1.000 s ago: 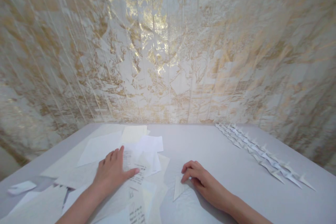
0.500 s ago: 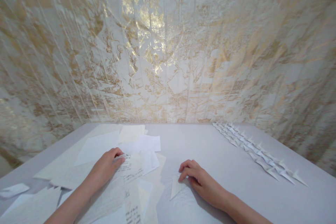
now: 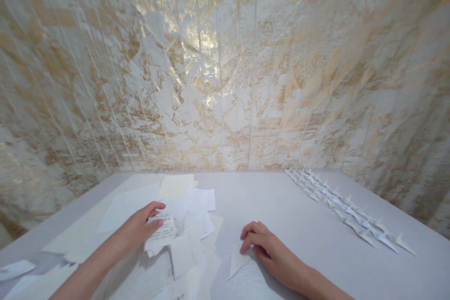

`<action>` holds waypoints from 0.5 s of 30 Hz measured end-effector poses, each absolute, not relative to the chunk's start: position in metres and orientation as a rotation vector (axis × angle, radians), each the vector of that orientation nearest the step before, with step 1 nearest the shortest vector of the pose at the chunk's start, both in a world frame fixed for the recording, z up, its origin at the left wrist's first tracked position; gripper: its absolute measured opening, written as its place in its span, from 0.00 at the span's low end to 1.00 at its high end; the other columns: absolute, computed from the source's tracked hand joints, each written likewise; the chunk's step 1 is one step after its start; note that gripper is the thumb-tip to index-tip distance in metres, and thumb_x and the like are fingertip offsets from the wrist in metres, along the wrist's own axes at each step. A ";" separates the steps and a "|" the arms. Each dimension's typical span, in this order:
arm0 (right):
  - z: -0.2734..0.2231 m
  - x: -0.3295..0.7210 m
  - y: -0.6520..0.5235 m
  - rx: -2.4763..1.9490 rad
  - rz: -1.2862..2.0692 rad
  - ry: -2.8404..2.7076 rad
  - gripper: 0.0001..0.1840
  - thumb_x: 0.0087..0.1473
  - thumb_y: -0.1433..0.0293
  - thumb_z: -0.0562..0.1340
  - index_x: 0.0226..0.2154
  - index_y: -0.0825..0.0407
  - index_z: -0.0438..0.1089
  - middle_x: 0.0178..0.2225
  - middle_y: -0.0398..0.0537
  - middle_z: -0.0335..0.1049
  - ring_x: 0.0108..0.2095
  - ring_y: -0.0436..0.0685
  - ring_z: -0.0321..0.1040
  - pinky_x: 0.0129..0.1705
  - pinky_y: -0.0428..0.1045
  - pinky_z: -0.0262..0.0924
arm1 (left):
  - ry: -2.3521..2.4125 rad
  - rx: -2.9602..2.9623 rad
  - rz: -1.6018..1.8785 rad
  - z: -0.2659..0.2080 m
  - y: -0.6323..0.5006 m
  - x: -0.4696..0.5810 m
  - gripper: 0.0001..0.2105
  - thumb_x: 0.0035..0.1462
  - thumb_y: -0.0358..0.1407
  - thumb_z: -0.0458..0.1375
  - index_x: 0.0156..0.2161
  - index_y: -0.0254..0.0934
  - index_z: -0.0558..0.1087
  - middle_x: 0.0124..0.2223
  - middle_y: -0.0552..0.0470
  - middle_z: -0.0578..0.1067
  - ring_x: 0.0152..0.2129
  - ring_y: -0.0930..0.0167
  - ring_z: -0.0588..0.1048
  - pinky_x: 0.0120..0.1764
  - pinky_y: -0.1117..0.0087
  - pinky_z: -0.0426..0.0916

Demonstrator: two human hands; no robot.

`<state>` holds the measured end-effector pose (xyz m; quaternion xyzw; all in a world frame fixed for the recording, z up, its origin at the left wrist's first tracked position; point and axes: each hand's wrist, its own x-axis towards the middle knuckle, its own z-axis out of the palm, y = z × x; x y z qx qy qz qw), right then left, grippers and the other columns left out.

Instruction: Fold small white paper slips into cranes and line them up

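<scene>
My left hand (image 3: 140, 227) is over the loose papers, its thumb and forefinger spread apart. Small printed paper pieces (image 3: 162, 236) lie at its thumb, and a folded white paper piece (image 3: 184, 253) rests beside them. The fingertips of my right hand (image 3: 263, 246) are curled down onto a small folded paper triangle (image 3: 236, 260), against the tabletop. Part of that triangle is hidden under the fingers.
Larger paper sheets (image 3: 87, 229) overlap across the left of the table (image 3: 260, 192). Rows of pointed folded paper pieces (image 3: 346, 208) run along the right side. A patterned gold and white curtain (image 3: 225, 79) hangs behind the table.
My left thumb and forefinger have parted from the printed paper, which now lies bunched lower down, with a folded piece beside it. My right hand stays on the triangle. The view has tilted up slightly.
</scene>
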<state>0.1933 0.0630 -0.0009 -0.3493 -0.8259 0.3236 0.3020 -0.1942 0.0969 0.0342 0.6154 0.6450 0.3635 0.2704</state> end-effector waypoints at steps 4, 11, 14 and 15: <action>-0.003 0.194 0.065 -0.923 0.845 -2.188 0.28 0.43 0.90 0.50 0.37 0.50 0.75 0.47 0.50 0.69 0.50 0.57 0.66 0.56 0.54 0.60 | 1.783 1.673 0.974 0.010 0.095 -0.170 0.30 0.37 0.48 0.66 0.48 0.38 0.75 0.41 0.45 0.81 0.39 0.56 0.80 0.45 0.61 0.71; 0.004 0.188 0.058 -0.921 0.607 -2.283 0.28 0.47 0.89 0.54 0.44 0.50 0.74 0.49 0.52 0.70 0.51 0.59 0.65 0.54 0.54 0.60 | 1.641 1.694 0.932 0.013 0.093 -0.150 0.17 0.36 0.40 0.64 0.37 0.43 0.80 0.35 0.52 0.83 0.36 0.56 0.80 0.43 0.62 0.71; 0.016 0.165 0.060 -0.840 0.521 -2.409 0.26 0.51 0.85 0.60 0.50 0.49 0.70 0.51 0.52 0.72 0.51 0.60 0.65 0.56 0.55 0.58 | 1.612 1.625 0.991 0.019 0.091 -0.146 0.11 0.35 0.44 0.66 0.28 0.45 0.79 0.28 0.54 0.82 0.32 0.55 0.80 0.39 0.63 0.73; 0.020 0.154 0.064 -0.833 0.494 -2.463 0.26 0.52 0.83 0.62 0.52 0.49 0.69 0.52 0.53 0.72 0.53 0.62 0.65 0.57 0.56 0.57 | 1.622 1.596 1.021 0.020 0.090 -0.144 0.11 0.34 0.45 0.67 0.27 0.45 0.78 0.27 0.54 0.82 0.31 0.55 0.80 0.38 0.63 0.74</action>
